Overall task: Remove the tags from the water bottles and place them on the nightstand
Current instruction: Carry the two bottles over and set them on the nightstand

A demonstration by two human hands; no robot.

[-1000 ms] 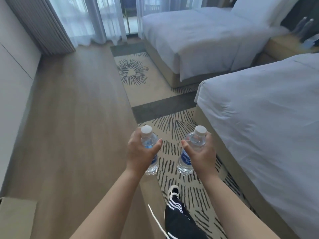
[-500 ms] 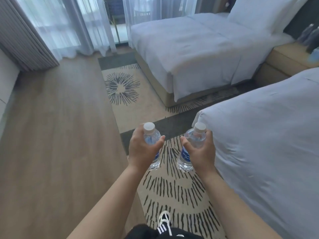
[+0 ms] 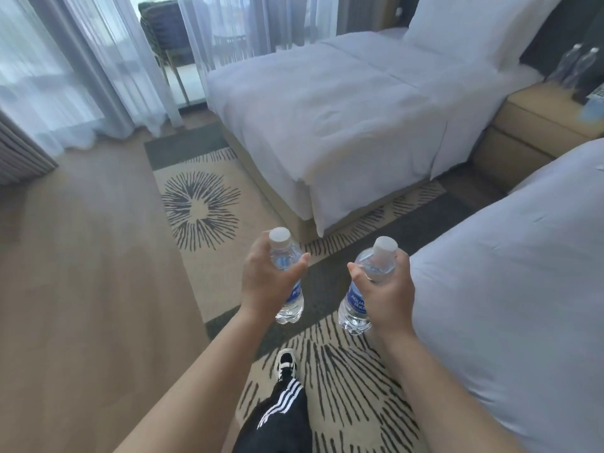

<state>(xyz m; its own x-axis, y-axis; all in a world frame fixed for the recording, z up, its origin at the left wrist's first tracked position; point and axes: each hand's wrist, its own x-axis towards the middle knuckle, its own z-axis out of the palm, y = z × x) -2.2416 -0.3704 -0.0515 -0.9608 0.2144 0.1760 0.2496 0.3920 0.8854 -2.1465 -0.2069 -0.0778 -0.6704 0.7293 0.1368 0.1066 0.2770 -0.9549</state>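
Note:
My left hand (image 3: 264, 282) grips a small clear water bottle (image 3: 289, 253) with a white cap and blue label, held upright over the rug. My right hand (image 3: 387, 292) grips a second bottle (image 3: 354, 305) of the same kind, tilted slightly inward. The wooden nightstand (image 3: 529, 125) stands between the two beds at the far right. Two more bottles (image 3: 577, 67) stand on its back edge. No tags show on the bottles I hold.
A white bed (image 3: 343, 112) lies ahead and another bed (image 3: 510, 282) is close on my right. A patterned rug (image 3: 199, 204) covers the aisle, with wood floor (image 3: 81, 273) to the left. Sheer curtains (image 3: 98, 67) hang at the back. My leg and shoe (image 3: 286, 367) step forward.
I have walked forward along the rug toward the gap between the beds. Both bottles stay gripped in my hands and the nightstand has come further into view.

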